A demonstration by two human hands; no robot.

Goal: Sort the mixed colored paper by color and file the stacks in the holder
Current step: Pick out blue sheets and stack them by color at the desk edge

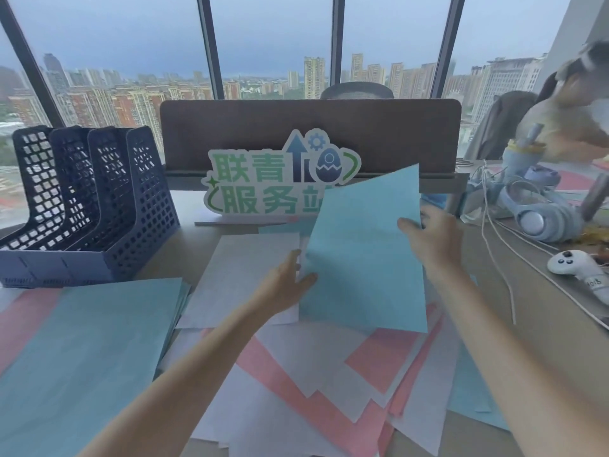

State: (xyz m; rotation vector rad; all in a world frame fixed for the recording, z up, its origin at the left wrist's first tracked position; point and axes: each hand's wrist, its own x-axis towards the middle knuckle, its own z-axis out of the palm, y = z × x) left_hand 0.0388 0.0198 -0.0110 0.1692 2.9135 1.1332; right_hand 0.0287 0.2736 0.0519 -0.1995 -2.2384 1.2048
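Observation:
A blue sheet (362, 258) is lifted off the desk, tilted up. My right hand (431, 239) pinches its right edge, and my left hand (286, 285) holds its left edge with the thumb on the front. Below lies a mixed pile (313, 384) of pink, white and blue paper. A stack of blue sheets (85, 351) lies at the near left over a pink sheet (23, 321), and a white sheet (244, 268) lies behind my left hand. The dark blue mesh file holder (99, 206) stands at the far left with nothing visible in its slots.
A green and white sign (263, 179) stands against a brown desk divider (309, 133). At the right lie blue headphones (540, 219), white cables (501, 258) and a white controller (573, 265). A person sits at the far right, another behind the divider.

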